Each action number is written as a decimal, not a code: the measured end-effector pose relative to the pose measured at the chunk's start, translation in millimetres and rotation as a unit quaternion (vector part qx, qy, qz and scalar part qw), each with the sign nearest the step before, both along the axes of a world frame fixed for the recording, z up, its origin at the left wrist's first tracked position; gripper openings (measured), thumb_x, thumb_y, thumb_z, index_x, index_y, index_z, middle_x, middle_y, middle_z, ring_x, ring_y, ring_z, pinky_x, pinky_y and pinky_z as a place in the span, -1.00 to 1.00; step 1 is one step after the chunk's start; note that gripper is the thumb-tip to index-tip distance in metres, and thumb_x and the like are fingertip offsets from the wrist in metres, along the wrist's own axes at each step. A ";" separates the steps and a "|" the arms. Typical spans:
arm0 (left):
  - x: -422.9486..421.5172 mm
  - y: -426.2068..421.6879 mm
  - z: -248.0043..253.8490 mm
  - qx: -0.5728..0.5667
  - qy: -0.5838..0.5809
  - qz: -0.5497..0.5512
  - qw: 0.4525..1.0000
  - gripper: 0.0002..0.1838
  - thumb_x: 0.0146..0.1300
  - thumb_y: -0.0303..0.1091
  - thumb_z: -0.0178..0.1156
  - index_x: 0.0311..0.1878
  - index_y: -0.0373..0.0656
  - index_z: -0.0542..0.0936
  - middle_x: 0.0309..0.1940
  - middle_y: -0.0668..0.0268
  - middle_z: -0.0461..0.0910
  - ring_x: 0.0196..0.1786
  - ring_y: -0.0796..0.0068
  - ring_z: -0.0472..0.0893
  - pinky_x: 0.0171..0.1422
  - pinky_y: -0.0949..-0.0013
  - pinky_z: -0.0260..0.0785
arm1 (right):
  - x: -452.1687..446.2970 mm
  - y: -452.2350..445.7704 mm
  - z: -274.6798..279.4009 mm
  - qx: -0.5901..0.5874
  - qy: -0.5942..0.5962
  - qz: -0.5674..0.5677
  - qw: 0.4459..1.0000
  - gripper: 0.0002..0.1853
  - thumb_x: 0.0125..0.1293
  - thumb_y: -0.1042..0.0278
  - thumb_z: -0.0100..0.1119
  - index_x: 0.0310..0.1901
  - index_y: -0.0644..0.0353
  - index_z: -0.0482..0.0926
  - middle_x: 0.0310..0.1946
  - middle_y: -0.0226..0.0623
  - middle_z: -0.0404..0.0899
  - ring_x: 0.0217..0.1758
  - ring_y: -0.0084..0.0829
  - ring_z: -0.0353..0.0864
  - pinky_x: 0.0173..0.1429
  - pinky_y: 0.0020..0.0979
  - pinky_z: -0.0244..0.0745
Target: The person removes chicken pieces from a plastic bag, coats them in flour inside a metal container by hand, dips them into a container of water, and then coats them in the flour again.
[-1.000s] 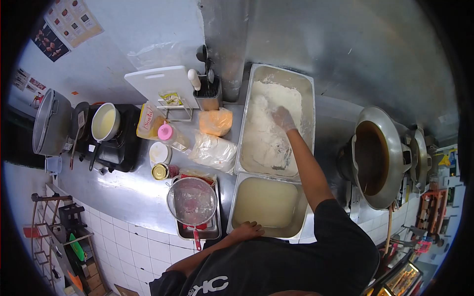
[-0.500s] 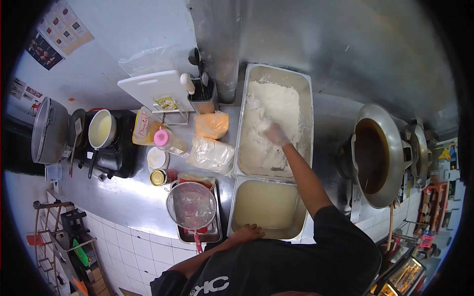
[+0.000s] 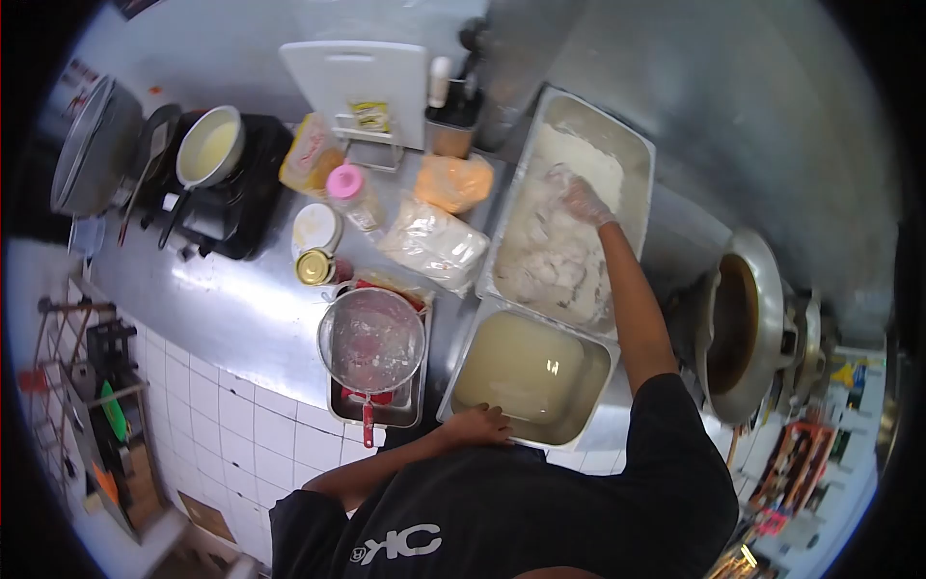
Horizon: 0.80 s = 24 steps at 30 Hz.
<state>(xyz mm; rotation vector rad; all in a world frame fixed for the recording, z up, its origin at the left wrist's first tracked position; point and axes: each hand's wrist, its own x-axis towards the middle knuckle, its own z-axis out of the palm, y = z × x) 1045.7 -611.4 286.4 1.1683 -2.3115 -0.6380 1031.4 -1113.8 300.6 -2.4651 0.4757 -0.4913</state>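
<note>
My right hand (image 3: 586, 203), in a clear, flour-dusted plastic glove, reaches into the far part of a deep metal tray (image 3: 637, 179). White flour (image 3: 588, 154) fills this tray, with clumpy, coated lumps (image 3: 555, 265) towards its near end. The fingertips are blurred and partly lost in the flour, so their grip is unclear. My left hand (image 3: 479, 425), bare, lies with fingers stretched out over the near left rim of a second metal tray (image 3: 598, 386). Pale, cloudy liquid (image 3: 521, 362) stands in that one.
Left of the trays are a strainer (image 3: 371, 338) with a red handle, bags of white powder (image 3: 434, 241) and orange powder (image 3: 453, 183), and a pink-lidded bottle (image 3: 352, 193). A saucepan (image 3: 209, 150) sits on a black stove (image 3: 227, 217). On the right stands a wok (image 3: 757, 328) of brown liquid.
The whole view has turned and shifted. My right hand has moved to the far right part of the flour tray, and more lumps show at its near end. My left hand stays at the liquid tray's rim.
</note>
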 end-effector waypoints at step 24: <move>-11.6 6.1 -18.2 -0.020 -0.007 0.036 0.999 -0.58 0.25 0.19 0.18 -0.27 0.00 0.64 -0.22 0.29 0.61 -0.06 0.19 0.62 -0.06 0.09 0.50 | -105.6 37.4 -78.5 0.029 0.375 0.041 0.926 -0.59 0.25 0.30 0.26 0.10 0.29 0.59 -0.08 -0.18 0.67 0.05 -0.40 0.58 0.15 -0.33 0.50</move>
